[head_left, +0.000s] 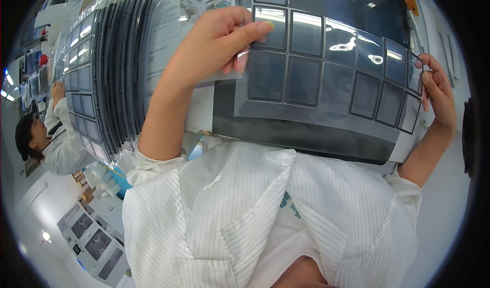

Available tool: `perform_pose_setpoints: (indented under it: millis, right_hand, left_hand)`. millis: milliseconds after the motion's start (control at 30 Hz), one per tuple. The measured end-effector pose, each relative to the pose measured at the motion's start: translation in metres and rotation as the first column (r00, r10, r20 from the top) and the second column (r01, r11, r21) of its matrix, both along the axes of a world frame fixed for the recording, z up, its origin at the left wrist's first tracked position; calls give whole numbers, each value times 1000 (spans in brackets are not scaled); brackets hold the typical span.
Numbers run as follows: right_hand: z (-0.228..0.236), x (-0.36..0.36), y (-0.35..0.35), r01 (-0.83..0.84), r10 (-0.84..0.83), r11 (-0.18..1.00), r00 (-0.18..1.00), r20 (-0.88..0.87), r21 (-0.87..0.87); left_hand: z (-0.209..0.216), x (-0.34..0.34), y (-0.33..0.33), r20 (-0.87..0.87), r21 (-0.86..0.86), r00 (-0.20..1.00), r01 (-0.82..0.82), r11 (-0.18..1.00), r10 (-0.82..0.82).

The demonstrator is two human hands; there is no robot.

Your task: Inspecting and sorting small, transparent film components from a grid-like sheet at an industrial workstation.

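Note:
I hold up a flexible clear sheet [326, 78] carrying a grid of dark rectangular panels with black borders. My left hand [217, 45] pinches its left edge between thumb and fingers. At the sheet's right edge, my right hand [436, 91] grips the corner with its fingertips. The sheet bows slightly between the two hands and reflects the ceiling lights. A dark flat panel [306, 135] lies just behind and below it. My white striped coat [265, 211] fills the lower part of the view.
A fanned stack of similar gridded sheets [102, 78] stands to the left, with a printed paper [171, 38] beside it. A co-worker in a white coat [58, 140] works at the far left. Grey machines [92, 239] sit at the lower left.

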State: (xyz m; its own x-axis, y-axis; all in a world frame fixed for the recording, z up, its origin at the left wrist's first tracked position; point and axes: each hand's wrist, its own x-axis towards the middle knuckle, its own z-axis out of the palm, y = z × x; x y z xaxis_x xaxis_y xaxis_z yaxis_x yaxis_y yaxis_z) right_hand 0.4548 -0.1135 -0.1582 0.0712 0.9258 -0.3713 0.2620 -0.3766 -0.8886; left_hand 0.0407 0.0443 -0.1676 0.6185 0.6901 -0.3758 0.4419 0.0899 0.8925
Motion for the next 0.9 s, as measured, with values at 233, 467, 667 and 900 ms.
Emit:
perform_pose_setpoints:
  millis: [233, 467, 667, 900]
  right_hand:
    - [-1, 3, -1, -8, 8, 1000, 999, -37, -1]
    - [-3, 3, -3, 5, -5, 1000, 999, -46, -6]
    - [-5, 5, -1, 6, -6, 1000, 999, -33, 3]
    - [4, -3, -3, 57, -57, 998, 998, -13, -4]
  left_hand:
    - [0, 0, 0, 9, 12, 1000, 18, 1000, -18]
    - [-1, 0, 0, 12, 24, 1000, 16, 1000, -16]
    - [-1, 1, -1, 11, 23, 1000, -6, 1000, 6]
    - [7, 0, 0, -34, -19, 996, 85, 996, -85]
